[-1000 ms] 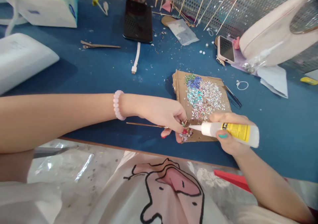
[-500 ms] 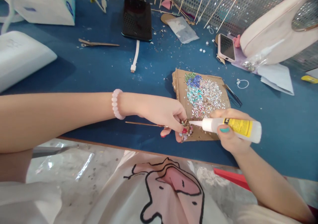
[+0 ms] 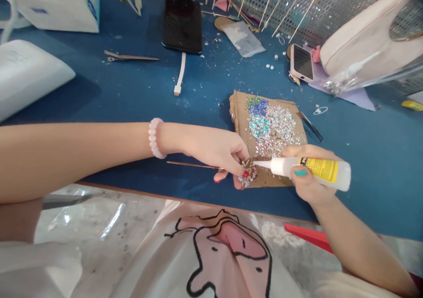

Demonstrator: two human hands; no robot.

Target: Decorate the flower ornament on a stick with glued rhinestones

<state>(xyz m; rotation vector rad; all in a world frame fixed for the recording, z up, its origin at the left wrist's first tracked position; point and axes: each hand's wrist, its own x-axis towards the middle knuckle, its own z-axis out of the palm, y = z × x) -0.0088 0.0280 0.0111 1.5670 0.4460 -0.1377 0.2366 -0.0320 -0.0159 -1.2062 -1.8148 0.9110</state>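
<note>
Gripped in the right hand (image 3: pixel 312 193): a smooth, frosted white plastic bottle (image 3: pixel 344 176). Pinched in the left hand (image 3: pixel 214 146): a small, rough, glittering gem-studded piece (image 3: pixel 251 175). Beneath the grip, matt brown cardboard (image 3: pixel 243 113); well beyond, perforated grey metal mesh (image 3: pixel 330 9).

- Setting: small craft workspace (home or business, cannot tell).
- Evidence: blue worktop (image 3: pixel 132 95); cardboard sheet (image 3: pixel 242 117) bearing colour-grouped sparkling bits (image 3: pixel 280 121); nozzled bottle (image 3: pixel 322 170); tweezers (image 3: pixel 311 126).
- Behind: perforated metal panel (image 3: pixel 325 20), thin sticks (image 3: pixel 306 15).

A translucent bottle (image 3: pixel 320 171) with a yellow label lies nearly level in the right hand (image 3: pixel 310 191), its slim nozzle (image 3: pixel 262 163) aimed at a small gem-studded ornament (image 3: pixel 251 174) pinched in the left hand (image 3: pixel 214 148).
</note>
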